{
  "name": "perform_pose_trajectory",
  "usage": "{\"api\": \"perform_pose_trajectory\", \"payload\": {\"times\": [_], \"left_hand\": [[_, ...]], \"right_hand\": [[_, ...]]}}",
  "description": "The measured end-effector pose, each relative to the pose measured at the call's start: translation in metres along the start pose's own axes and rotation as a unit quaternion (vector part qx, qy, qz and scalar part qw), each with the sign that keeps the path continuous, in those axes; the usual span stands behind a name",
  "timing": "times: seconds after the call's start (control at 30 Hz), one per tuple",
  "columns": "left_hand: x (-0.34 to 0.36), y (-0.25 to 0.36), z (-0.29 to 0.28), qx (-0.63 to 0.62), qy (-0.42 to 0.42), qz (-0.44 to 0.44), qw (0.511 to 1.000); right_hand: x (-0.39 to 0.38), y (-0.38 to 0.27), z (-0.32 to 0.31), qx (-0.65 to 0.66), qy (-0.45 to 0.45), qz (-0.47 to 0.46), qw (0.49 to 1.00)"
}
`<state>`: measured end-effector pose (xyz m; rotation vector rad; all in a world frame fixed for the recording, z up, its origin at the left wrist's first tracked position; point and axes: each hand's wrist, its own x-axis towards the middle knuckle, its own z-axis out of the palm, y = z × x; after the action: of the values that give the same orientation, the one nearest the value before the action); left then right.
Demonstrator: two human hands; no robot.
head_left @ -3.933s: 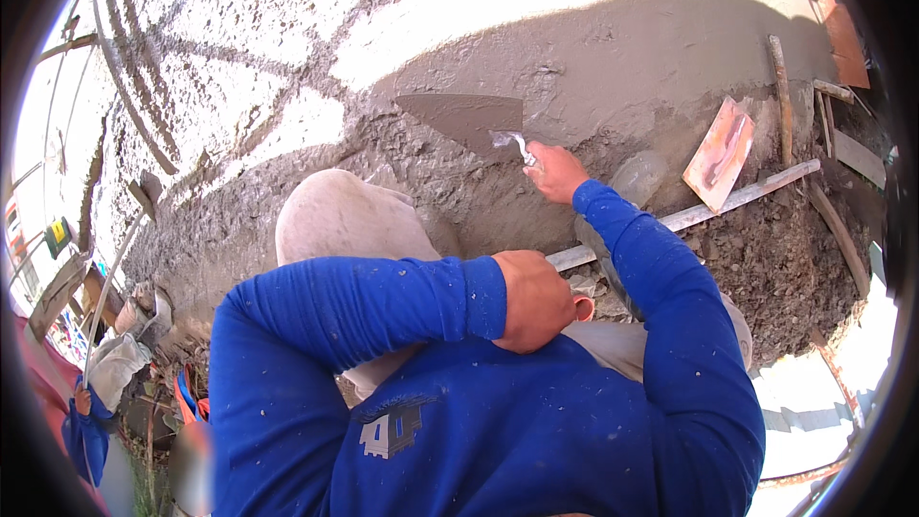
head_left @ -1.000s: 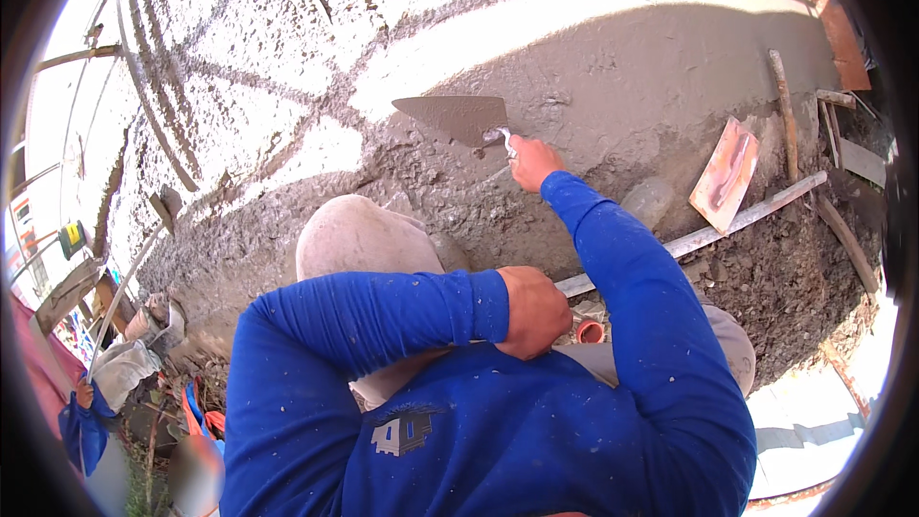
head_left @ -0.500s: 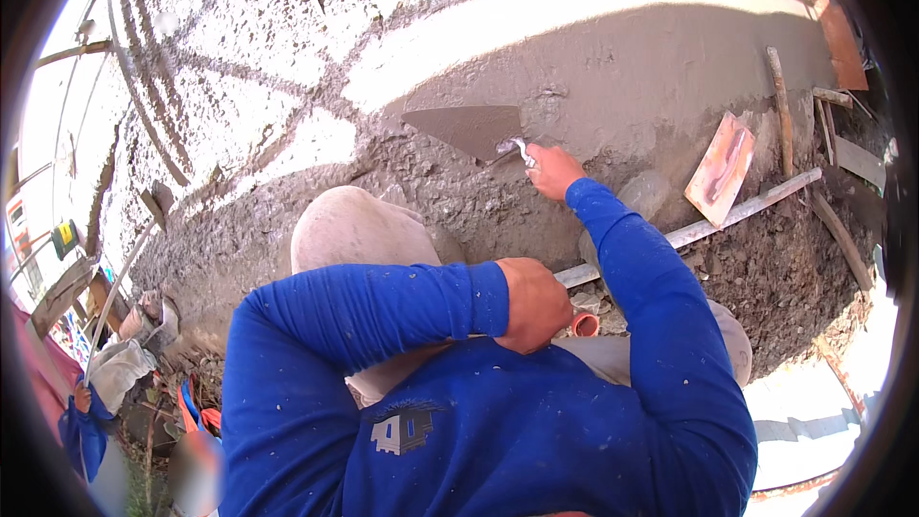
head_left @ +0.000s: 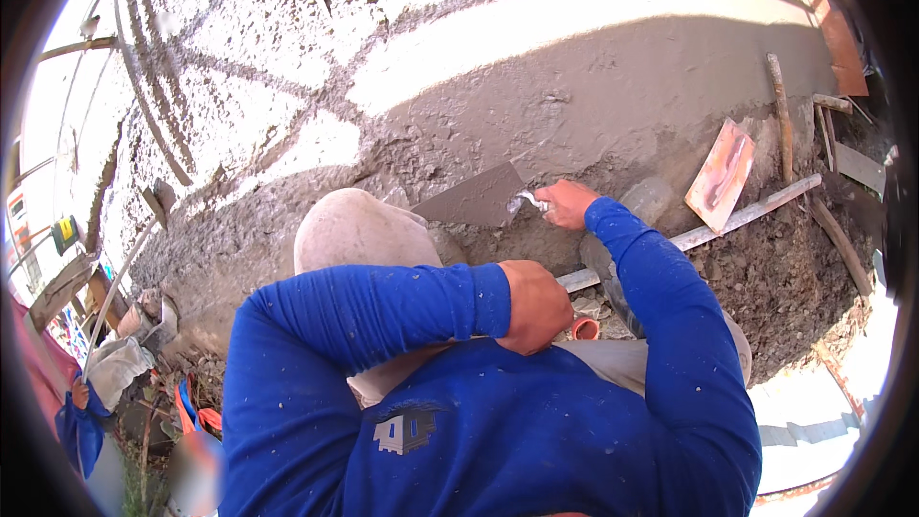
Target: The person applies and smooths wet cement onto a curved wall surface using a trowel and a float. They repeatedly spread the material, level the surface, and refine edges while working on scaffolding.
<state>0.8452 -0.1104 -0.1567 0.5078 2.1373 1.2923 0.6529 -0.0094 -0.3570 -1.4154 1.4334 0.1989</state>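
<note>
My right hand (head_left: 570,204) is closed round the handle of a pointed masonry trowel (head_left: 469,197). Its grey, mortar-smeared blade extends leftward, just in front of the lower part of the wet plastered surface (head_left: 613,77). Across my lap, my left hand (head_left: 538,306) is closed in a fist, resting near my bent knee (head_left: 354,235). The fingers face away, so whatever they may hold is hidden. Just right of that fist shows the round orange mouth of a pipe-like piece (head_left: 585,328).
A rectangular float (head_left: 720,175) leans at the right, beside a long pale straightedge (head_left: 747,213) and an upright wooden stick (head_left: 780,115). Loose soil (head_left: 766,278) lies below. Wooden pieces (head_left: 62,297) stand at the left, where another person's hand (head_left: 79,393) holds a thin rod.
My right hand has brought the trowel down and closer to me, off the plaster, and its blade has turned. My left fist has stayed in place.
</note>
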Motion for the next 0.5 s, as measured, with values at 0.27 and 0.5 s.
{"api": "perform_pose_trajectory", "payload": {"times": [0.27,0.5], "left_hand": [[0.002,0.01,-0.016,0.01,-0.016,0.013,1.0],[-0.004,0.007,-0.008,0.018,0.016,0.018,1.0]], "right_hand": [[-0.05,0.031,-0.015,-0.029,0.134,0.027,0.99],[-0.015,-0.011,-0.04,-0.063,0.126,0.069,0.988]]}}
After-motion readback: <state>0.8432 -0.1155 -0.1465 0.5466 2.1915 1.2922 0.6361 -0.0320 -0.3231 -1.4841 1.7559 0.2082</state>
